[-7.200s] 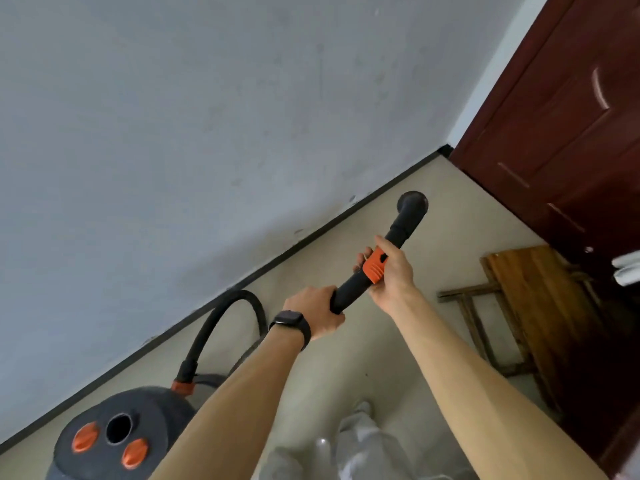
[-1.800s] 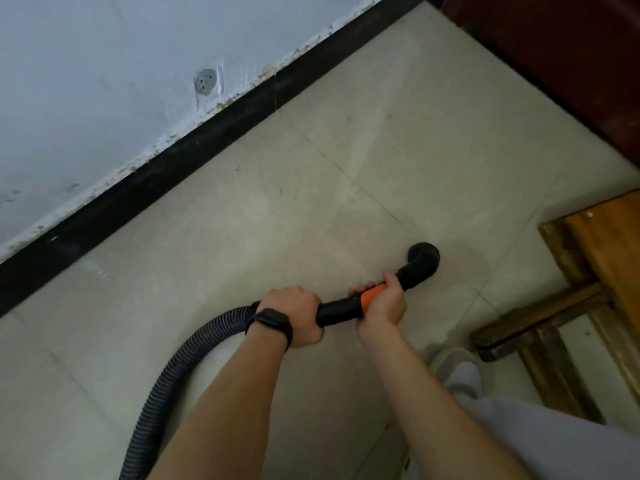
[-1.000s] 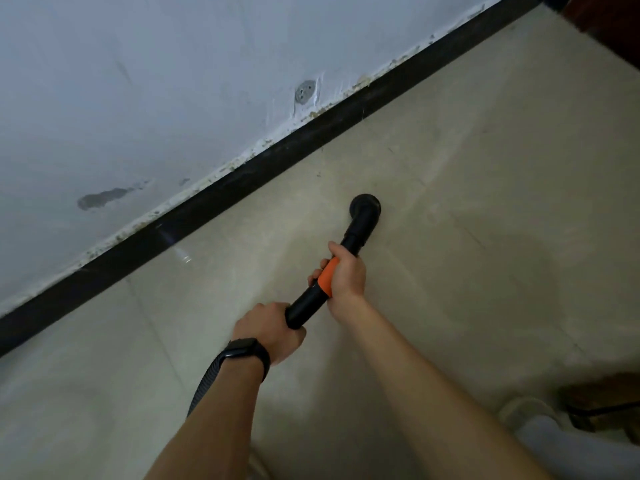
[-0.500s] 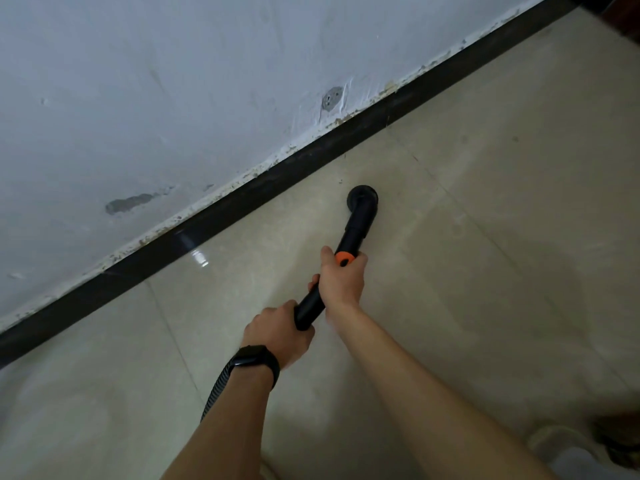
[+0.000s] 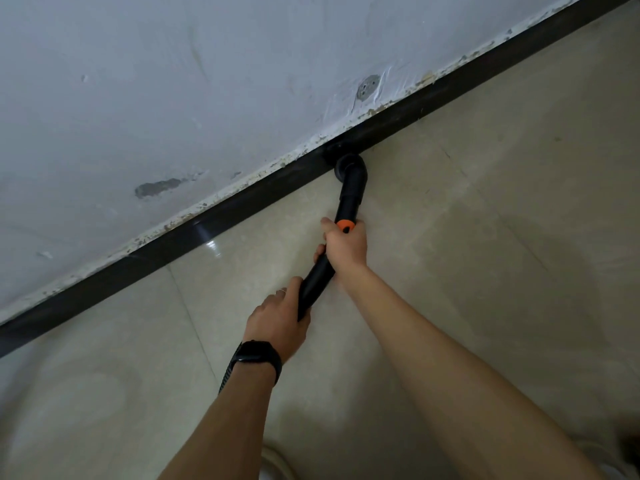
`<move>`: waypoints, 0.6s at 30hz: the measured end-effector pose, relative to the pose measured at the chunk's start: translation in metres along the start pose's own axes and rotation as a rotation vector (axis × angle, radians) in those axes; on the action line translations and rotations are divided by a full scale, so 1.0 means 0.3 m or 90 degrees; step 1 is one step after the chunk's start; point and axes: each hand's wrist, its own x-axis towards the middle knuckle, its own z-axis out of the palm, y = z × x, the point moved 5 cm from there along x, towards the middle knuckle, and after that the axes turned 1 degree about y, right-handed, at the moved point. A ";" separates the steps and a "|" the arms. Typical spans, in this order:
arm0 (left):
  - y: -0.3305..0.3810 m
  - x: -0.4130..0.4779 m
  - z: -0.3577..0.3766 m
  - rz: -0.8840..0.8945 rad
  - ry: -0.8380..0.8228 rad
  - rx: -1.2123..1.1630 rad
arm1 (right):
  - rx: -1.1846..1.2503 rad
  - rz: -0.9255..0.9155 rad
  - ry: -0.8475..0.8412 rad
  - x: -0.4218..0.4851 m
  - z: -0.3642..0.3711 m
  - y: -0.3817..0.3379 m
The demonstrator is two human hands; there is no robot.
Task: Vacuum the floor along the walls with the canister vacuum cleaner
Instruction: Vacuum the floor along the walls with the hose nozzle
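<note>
Both hands hold the black vacuum tube (image 5: 316,281). The right hand (image 5: 346,249) is in front, its fingers wrapped tight around the tube just below the orange ring (image 5: 345,224). The left hand (image 5: 277,323) is farther back and grips the low end of the tube, with a black watch (image 5: 258,356) on its wrist. A bit of ribbed hose (image 5: 225,375) peeks out under that wrist.

The bent end of the tube (image 5: 350,168) sits on the floor (image 5: 502,237), right up against the black strip (image 5: 173,251) at the bottom of the wall (image 5: 173,81). The strip runs in one long line from the low left to the top right. To the right of the tube the pale floor tiles lie wide and bare.

There are two hands, one tube, one orange ring and one watch. The wall has one round grey plug (image 5: 367,87) and one dark scuff (image 5: 157,188)
</note>
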 end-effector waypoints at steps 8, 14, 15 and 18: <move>-0.174 -0.125 -0.005 -0.065 -0.016 0.023 | -0.036 0.010 -0.034 -0.100 0.134 0.135; -0.231 -0.186 -0.019 -0.081 -0.032 0.029 | -0.073 0.008 -0.073 -0.164 0.177 0.173; -0.211 -0.181 -0.018 -0.074 -0.036 0.032 | -0.087 0.001 -0.058 -0.158 0.163 0.164; -0.120 -0.147 0.001 -0.030 -0.047 0.043 | -0.105 -0.007 0.000 -0.130 0.075 0.128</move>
